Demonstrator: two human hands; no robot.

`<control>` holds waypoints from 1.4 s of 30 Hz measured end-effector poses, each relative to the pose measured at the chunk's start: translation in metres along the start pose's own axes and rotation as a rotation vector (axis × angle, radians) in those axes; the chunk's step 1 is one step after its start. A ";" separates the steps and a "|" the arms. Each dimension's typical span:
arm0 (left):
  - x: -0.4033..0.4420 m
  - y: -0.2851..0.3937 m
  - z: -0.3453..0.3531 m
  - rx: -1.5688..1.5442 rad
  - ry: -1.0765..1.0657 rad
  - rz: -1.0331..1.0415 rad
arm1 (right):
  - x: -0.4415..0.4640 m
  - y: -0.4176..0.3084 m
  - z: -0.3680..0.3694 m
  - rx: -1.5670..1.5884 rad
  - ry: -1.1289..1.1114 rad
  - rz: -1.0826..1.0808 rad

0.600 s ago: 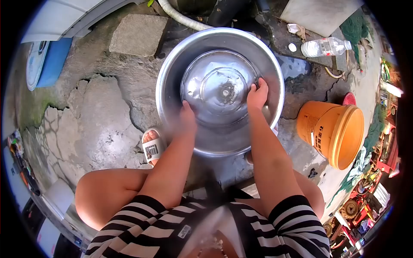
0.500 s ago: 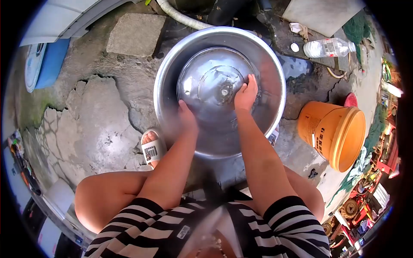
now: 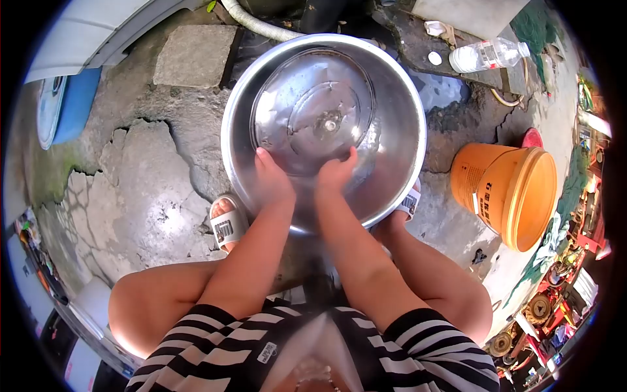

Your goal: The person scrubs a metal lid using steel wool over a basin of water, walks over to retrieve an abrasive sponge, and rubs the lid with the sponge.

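The near rim of a round silver metal lid with a small central knob (image 3: 315,108) is held by the left hand (image 3: 277,180) and the right hand (image 3: 335,174). Each thumb is laid along the edge; the other fingers are mostly hidden, so how tightly they are closed cannot be told. The lid is held within a wide silver metal basin (image 3: 398,153), toward its upper left side, at upper centre of the frame; whether its far edge is rested on the basin wall cannot be told.

The step in hand is judged to be a shifting or tilting of the lid. For any further move, an even hold by both hands seems to be called for, as the metal looks wet.

Compared with the earlier frames, the right hand has been brought down from beside the knob to the near rim, closer to the left hand, and the lid has been shifted up and left.

Farther out, the basin is flanked by white open-toed sandals (image 3: 228,225). A ribbed orange plastic bucket (image 3: 483,186) is seen at right, and a clear plastic bottle (image 3: 486,56) at upper right.
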State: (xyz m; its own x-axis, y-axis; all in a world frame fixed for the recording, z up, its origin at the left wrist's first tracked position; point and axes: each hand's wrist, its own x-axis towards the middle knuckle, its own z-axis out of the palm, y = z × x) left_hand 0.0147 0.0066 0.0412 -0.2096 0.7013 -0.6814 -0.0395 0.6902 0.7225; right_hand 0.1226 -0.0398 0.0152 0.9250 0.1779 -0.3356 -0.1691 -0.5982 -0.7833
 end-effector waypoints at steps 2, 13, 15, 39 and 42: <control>0.025 -0.056 -0.013 -0.127 -0.102 -0.254 | -0.047 -0.017 -0.002 -0.046 -0.118 -0.322; -0.009 -0.043 -0.002 -0.511 -0.205 -0.476 | 0.030 0.006 -0.062 -0.596 -0.183 -0.193; -0.001 -0.055 -0.004 -0.291 -0.163 -0.623 | 0.007 0.064 -0.020 -0.455 -0.175 -0.183; -0.078 0.082 -0.015 0.252 -0.213 0.443 | -0.054 -0.141 -0.071 -0.077 -0.542 -0.714; -0.115 0.133 -0.027 0.280 -0.326 0.551 | -0.076 -0.179 -0.089 -0.057 -0.616 -0.963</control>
State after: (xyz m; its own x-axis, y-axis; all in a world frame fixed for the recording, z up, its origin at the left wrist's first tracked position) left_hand 0.0076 0.0135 0.2186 0.1785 0.9498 -0.2568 0.2513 0.2083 0.9452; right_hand 0.1129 -0.0161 0.2280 0.3358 0.9248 0.1791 0.5497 -0.0380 -0.8345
